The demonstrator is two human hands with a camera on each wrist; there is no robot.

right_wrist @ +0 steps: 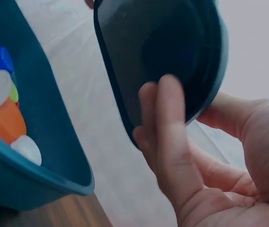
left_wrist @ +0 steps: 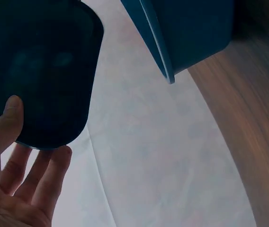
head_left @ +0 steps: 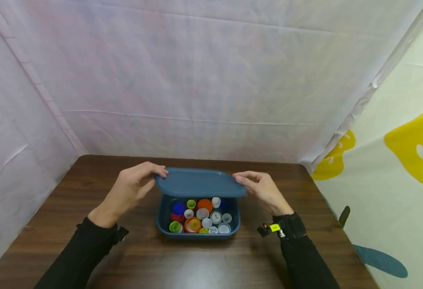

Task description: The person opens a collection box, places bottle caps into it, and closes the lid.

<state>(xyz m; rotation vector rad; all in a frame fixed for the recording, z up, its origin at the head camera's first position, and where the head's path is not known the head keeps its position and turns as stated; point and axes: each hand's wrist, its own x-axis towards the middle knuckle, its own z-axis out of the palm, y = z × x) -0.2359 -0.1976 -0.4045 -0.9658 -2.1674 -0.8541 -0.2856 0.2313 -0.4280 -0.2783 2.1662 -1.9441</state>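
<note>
A flat blue lid point(head_left: 200, 182) is held up tilted over the back of a blue plastic box point(head_left: 198, 236). My left hand point(head_left: 131, 186) pinches the lid's left end, thumb on the underside and fingers at the rim in the left wrist view. At the opposite end my right hand point(head_left: 263, 190) grips the lid between thumb and fingers; in the right wrist view its fingertips point(right_wrist: 170, 94) lie against the underside. Inside the box are many bottle caps, among them an orange cap point(head_left: 205, 205), a blue cap point(head_left: 178, 208) and a white cap point(head_left: 216, 217).
The box stands on a dark brown wooden table point(head_left: 142, 261). Pale cloth point(head_left: 197, 80) hangs behind the table's far edge. On the right is a white cloth with yellow smiling shapes point(head_left: 419, 148).
</note>
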